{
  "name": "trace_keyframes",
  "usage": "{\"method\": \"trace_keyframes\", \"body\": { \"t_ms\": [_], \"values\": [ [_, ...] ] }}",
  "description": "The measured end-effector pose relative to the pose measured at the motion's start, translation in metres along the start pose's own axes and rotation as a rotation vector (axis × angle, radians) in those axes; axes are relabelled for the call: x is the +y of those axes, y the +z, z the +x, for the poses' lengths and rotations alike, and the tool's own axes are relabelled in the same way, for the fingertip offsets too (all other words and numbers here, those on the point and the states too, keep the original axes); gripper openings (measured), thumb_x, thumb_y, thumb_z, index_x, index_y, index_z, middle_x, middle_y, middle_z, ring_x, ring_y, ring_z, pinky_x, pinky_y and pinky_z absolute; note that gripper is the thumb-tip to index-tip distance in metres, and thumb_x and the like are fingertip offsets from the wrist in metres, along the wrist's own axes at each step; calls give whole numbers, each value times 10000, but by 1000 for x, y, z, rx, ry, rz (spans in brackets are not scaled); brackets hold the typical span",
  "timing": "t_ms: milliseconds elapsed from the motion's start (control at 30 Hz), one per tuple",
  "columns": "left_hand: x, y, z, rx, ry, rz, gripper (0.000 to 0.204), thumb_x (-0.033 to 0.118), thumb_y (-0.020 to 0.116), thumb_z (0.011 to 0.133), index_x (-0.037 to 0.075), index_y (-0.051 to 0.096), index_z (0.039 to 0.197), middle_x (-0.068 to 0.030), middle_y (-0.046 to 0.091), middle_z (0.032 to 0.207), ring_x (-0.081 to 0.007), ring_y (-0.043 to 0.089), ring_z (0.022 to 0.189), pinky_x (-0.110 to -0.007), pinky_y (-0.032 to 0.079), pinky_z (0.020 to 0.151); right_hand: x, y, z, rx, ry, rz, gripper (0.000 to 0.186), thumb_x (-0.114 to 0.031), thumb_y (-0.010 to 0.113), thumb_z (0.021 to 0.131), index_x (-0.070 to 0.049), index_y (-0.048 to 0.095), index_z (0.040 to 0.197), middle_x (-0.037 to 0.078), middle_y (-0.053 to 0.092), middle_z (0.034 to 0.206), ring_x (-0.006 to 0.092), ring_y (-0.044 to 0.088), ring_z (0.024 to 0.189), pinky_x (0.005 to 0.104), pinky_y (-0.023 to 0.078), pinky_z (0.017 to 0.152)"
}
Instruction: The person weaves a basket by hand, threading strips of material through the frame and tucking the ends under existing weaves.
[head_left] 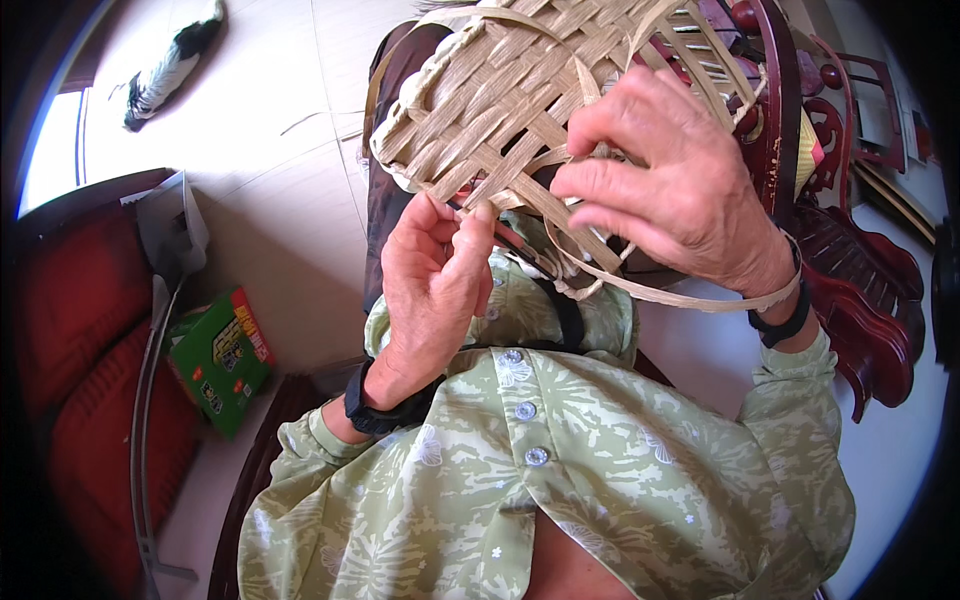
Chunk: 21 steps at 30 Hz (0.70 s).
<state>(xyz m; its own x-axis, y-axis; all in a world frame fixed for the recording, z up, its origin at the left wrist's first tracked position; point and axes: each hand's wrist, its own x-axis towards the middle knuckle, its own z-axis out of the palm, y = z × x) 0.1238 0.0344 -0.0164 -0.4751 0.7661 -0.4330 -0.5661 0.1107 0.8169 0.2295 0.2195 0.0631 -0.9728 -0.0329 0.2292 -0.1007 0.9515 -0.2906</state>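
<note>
A tan woven piece [478, 115], made of flat plaited strips, lies over my lap with its pale braided rim at the left. My left hand [435, 255] is closed at its near edge, thumb and fingertips pinching a flat strip there. Over the right part of the weave is my right hand [670, 180], its fingers bent and apart, close to the crossing strips. No strip is plainly gripped in it. A long loose strip [670, 297] loops from the weave under this hand and round to my right wrist. Several strip ends stick out at the far right.
Dark red carved wooden furniture [775, 120] stands close on the right. At the left are a red seat [95, 400], a curved grey metal stand [145, 430] and a green box [220, 360]. A black-and-white object [175, 70] lies on the tiled floor [270, 90].
</note>
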Motion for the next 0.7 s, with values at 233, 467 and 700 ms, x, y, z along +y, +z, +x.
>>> {"method": "trace_keyframes", "body": {
  "t_ms": [233,467,700],
  "values": [
    [3,0,1,-32,-3,8,137,152,563,987,50,509,913,-82,677,762,-12,389,395,-176,280,353,2,15,-8,36,-110,-159,202,-57,675,621,-29,637,818,62,588,905,240,570,813,355,459,690],
    [1,-2,0,-24,2,9,145,170,571,987,38,534,940,-87,688,780,-15,396,386,-180,279,354,18,18,5,289,-234,-302,246,-14,757,631,-22,621,836,76,613,883,233,584,712,339,443,602],
    [-1,-3,3,-66,34,-26,139,169,576,990,34,550,972,-92,693,792,-19,410,385,-173,284,362,30,16,6,270,-213,-334,287,-15,775,625,-16,631,873,80,639,920,222,597,709,328,449,600]
  ]
}}
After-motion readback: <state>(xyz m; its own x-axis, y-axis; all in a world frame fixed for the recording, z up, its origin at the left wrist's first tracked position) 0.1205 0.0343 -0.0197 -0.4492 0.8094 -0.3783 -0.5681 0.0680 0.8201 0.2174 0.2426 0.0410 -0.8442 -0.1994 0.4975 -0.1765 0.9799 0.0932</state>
